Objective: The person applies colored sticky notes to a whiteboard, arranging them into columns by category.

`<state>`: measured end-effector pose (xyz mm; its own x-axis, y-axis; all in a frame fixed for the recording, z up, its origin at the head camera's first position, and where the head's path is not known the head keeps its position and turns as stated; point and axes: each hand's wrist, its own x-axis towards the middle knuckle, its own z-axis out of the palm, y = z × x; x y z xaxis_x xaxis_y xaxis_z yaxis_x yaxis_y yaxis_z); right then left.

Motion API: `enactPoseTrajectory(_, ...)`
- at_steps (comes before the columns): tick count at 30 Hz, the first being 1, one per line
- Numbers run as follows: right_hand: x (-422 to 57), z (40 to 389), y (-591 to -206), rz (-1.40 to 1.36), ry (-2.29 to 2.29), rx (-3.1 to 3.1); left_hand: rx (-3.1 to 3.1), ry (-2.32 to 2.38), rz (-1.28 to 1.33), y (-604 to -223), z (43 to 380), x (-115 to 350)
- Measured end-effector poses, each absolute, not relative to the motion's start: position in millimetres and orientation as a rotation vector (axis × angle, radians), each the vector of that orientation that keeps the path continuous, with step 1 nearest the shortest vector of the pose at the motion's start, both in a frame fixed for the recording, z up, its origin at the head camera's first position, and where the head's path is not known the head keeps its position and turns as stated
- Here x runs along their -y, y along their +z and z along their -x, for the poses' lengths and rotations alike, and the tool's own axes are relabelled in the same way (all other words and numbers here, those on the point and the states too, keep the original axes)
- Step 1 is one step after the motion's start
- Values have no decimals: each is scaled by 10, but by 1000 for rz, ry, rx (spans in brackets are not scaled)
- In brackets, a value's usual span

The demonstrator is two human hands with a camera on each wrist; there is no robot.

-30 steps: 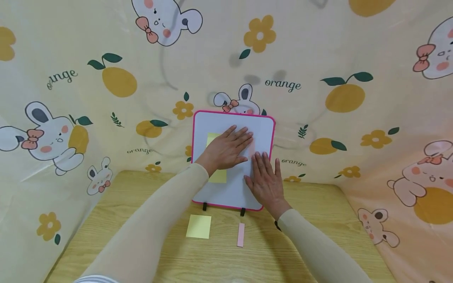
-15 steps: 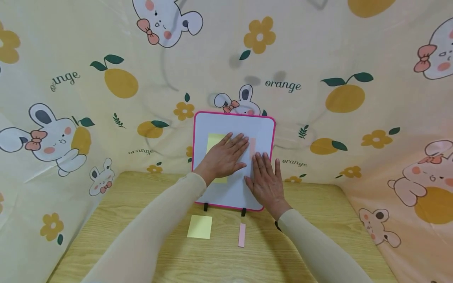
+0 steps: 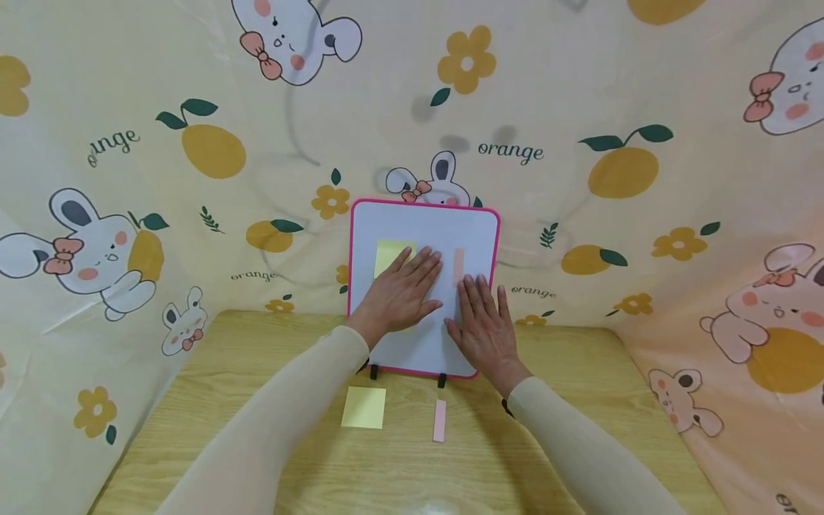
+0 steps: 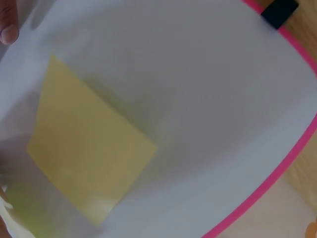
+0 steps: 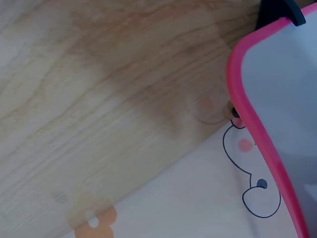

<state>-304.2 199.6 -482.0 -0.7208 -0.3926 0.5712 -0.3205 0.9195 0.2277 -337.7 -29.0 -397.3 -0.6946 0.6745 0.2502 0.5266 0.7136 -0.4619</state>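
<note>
A small whiteboard [image 3: 418, 222] with a pink frame stands upright at the back of the table. My left hand [image 3: 402, 290] lies flat over its middle, fingers straight, covering part of an upper yellow sticky note [image 3: 386, 254]. Beneath that palm is a lower yellow sticky note [image 4: 91, 144], nearly hidden in the head view but plain in the left wrist view, where my thumb [image 4: 9, 22] shows at the corner. My right hand [image 3: 486, 332] rests with straight fingers at the board's lower right, fingertips at the bottom of a narrow pink sticky strip [image 3: 458, 261].
In front of the board, another yellow sticky note [image 3: 363, 408] and a pink strip [image 3: 439, 420] lie on the wooden table [image 3: 309, 472]. Black feet [image 3: 441, 380] hold the board's lower edge. A patterned cloth [image 3: 553, 86] hangs behind and at both sides.
My left hand has slid left and slightly down across the board, uncovering the pink strip and leaving a gap between the hands. My right hand has stayed in place.
</note>
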Motion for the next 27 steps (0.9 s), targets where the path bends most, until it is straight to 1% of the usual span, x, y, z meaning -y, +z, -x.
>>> enactPoseTrajectory(13, -2051, 2873, -4914, -556, -180, 2468, 2581, 468, 920, -4184, 3202, 411)
enactPoseTrajectory(21, -2083, 2786, -4949, -598, -213, 2450, 2621, 321, 942, -4327, 3086, 526)
enactPoseTrajectory(27, -2092, 2641, -4987, -622, -215, 2488, 2617, 193, 985, -4484, 2959, 577)
